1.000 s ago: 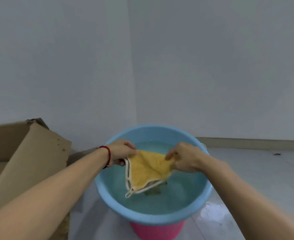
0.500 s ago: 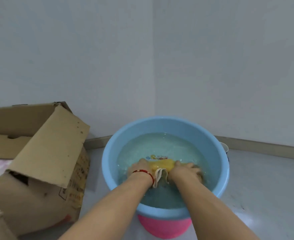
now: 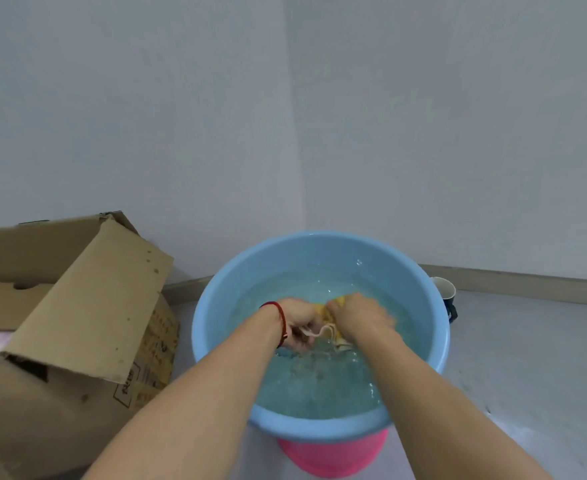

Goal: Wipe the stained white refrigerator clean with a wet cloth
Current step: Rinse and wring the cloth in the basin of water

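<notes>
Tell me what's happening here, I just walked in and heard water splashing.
A person is washing a yellow cloth in a blue basin of water. The left hand and the right hand both grip the bunched cloth at the water's surface, close together, as if wringing or scrubbing it. The basin sits on a pink tub. A cardboard box stands to the left and a mug behind the basin. No refrigerator is in view.

Floor (image 3: 527, 358): pale grey, glossy | left: open cardboard box (image 3: 77, 341) | centre: pink tub (image 3: 333, 455), blue basin (image 3: 319, 429) stacked on it | far right, beside basin: dark mug (image 3: 446, 297).
</notes>
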Available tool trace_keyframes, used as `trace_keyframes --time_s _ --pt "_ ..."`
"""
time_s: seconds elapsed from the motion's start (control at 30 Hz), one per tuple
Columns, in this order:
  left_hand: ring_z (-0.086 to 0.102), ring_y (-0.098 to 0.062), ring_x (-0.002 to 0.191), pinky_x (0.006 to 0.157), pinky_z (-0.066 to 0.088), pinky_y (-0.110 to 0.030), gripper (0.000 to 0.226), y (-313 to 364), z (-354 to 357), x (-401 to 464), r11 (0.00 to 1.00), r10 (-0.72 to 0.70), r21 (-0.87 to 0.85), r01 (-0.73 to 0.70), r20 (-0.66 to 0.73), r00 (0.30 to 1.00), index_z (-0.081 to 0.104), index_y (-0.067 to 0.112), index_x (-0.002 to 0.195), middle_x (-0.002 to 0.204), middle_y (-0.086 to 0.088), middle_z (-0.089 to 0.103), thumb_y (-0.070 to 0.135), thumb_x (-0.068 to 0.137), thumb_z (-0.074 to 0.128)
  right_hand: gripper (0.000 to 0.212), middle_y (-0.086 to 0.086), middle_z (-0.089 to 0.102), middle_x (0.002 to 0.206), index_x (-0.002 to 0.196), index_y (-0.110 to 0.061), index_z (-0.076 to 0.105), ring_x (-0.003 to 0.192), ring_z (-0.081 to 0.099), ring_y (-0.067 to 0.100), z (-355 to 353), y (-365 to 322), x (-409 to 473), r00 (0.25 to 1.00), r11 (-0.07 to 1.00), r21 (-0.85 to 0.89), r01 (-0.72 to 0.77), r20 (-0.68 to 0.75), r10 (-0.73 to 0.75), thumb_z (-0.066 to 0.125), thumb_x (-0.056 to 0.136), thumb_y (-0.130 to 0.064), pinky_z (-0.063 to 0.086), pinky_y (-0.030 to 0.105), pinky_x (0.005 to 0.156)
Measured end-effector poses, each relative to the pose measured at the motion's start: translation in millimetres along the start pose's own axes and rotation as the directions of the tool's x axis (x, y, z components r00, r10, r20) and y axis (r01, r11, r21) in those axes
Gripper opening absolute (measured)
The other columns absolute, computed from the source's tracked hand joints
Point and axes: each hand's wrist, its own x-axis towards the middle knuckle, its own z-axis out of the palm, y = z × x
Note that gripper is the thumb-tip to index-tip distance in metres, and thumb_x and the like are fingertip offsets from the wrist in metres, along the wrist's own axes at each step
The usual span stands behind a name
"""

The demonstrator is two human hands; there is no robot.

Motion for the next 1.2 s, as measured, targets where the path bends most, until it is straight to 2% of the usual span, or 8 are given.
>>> trace_keyframes --time_s 0.2,0.43,0.53,0.6,0.83,0.97,1.03,1.2 --pt "0.051 -0.037 0.129 0.102 0.046 -0.039 0.053 -16.7 -7.8 3.9 0.874 0.067 0.482 0.064 -0.249 0.966 0.040 0.020 0.148 0.149 -0.018 0.041 0.020 0.095 0.048 0.049 0.016 0.019 0.158 0.152 -0.024 0.034 0.144 0.020 0.040 24.0 -6.3 0.8 0.996 0.968 -0.233 -0.094 -0.026 0.090 0.028 0.103 -0.025 0.031 0.063 0.111" --pt "0.053 -0.032 0.135 0.102 0.047 -0.032 0.046 -6.6 21.8 -0.1 0.958 0.108 -0.254 -0.129 -0.098 0.989 0.044 -0.002 0.147 0.141 -0.020 0.057 0.022 0.112 0.026 0.052 0.015 0.064 0.137 0.126 -0.014 0.066 0.122 0.061 0.034 34.3 -22.9 5.8 0.979 0.868 0.488 -0.088 0.201 -0.014 0.046 0.098 -0.053 0.048 0.042 0.109" --pt "0.075 -0.023 0.067 0.050 0.056 -0.023 0.036 0.6 25.3 -5.5 0.955 0.014 -0.298 -0.009 0.015 1.000 0.065 0.010 0.104 0.068 -0.008 0.066 0.030 0.110 0.035 0.061 0.012 0.069 0.124 0.122 -0.014 0.069 0.114 0.064 0.033 22.8 -11.9 4.3 0.996 0.870 0.489 -0.057 0.085 0.017 0.056 0.089 -0.063 0.051 0.038 0.100" --pt "0.049 -0.014 0.031 0.030 0.031 -0.011 0.041 1.1 22.8 -6.5 0.973 -0.039 -0.222 0.057 0.081 0.996 0.054 0.018 0.070 0.045 -0.001 0.051 0.036 0.105 0.045 0.053 0.014 0.067 0.128 0.125 -0.015 0.065 0.117 0.060 0.036 12.6 -4.4 5.1 1.000 0.946 0.323 -0.012 0.001 0.013 0.052 0.096 -0.056 0.047 0.036 0.093" --pt "0.066 -0.027 0.074 0.062 0.058 -0.037 0.009 -3.8 -7.9 -1.4 0.966 0.103 0.254 -0.049 -0.204 0.973 0.062 0.012 0.097 0.095 -0.012 0.067 0.012 0.088 0.061 0.047 0.011 0.031 0.149 0.147 -0.018 0.041 0.139 0.029 0.033 22.7 -6.1 3.1 0.987 0.970 -0.242 -0.028 -0.161 -0.012 0.033 0.103 -0.031 0.037 0.053 0.105" --pt "0.058 -0.025 0.110 0.097 0.042 -0.030 0.053 -19.5 4.9 6.4 0.992 0.010 0.124 0.011 -0.170 0.985 0.064 0.009 0.103 0.122 -0.008 0.062 0.050 0.096 0.031 0.057 0.019 0.008 0.168 0.160 -0.014 0.027 0.153 0.013 0.041 27.5 -18.2 -4.3 0.992 0.997 -0.031 -0.077 0.097 0.080 0.032 0.106 -0.034 0.021 0.054 0.122" --pt "0.063 -0.028 0.116 0.105 0.047 -0.038 0.066 -22.7 13.2 14.9 0.994 -0.063 -0.103 0.048 -0.149 0.987 0.064 0.011 0.121 0.129 -0.013 0.064 0.059 0.095 0.028 0.049 0.025 0.033 0.162 0.151 -0.005 0.044 0.149 0.033 0.039 22.2 -24.9 -7.9 0.980 0.979 0.190 -0.070 0.194 0.033 0.031 0.108 -0.025 0.028 0.048 0.122" --pt "0.055 -0.021 0.068 0.059 0.045 -0.022 0.032 -14.3 24.3 4.7 0.923 -0.005 -0.385 -0.007 -0.030 1.000 0.056 0.014 0.086 0.079 -0.009 0.054 0.031 0.107 0.039 0.040 0.016 0.066 0.112 0.109 -0.006 0.064 0.105 0.064 0.036 23.7 -28.2 -8.2 0.997 0.874 0.482 -0.060 0.078 0.025 0.053 0.095 -0.042 0.050 0.035 0.081"
